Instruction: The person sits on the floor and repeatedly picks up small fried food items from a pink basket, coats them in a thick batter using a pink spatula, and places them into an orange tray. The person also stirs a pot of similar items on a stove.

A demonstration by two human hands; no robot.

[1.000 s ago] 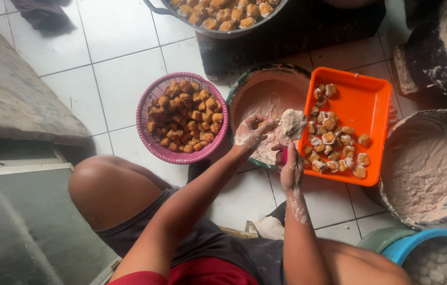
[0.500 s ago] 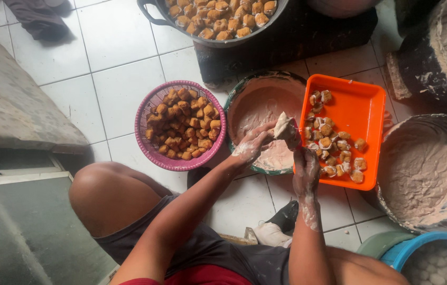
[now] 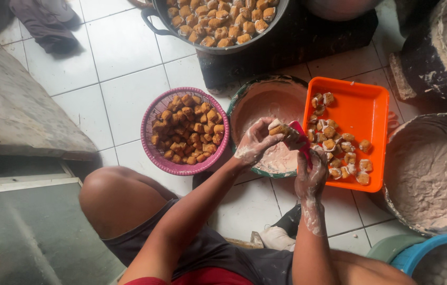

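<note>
Left hand (image 3: 255,143) pinches a tofu puff (image 3: 278,127) over the paste bowl (image 3: 244,105), right hand (image 3: 310,171) clamps a pink spatula (image 3: 301,142); roughly twenty filled pieces sit on the orange tray (image 3: 371,111) at 3 o'clock, pink basket (image 3: 152,113) at 9 o'clock remains full.

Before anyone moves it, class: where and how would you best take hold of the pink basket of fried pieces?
Probably grip the pink basket by its rim on two opposite sides, coming from above. It is round, shallow and heaped, so a level two-handed hold seems safest. The left rim is free; a bowl crowds its right.
</note>
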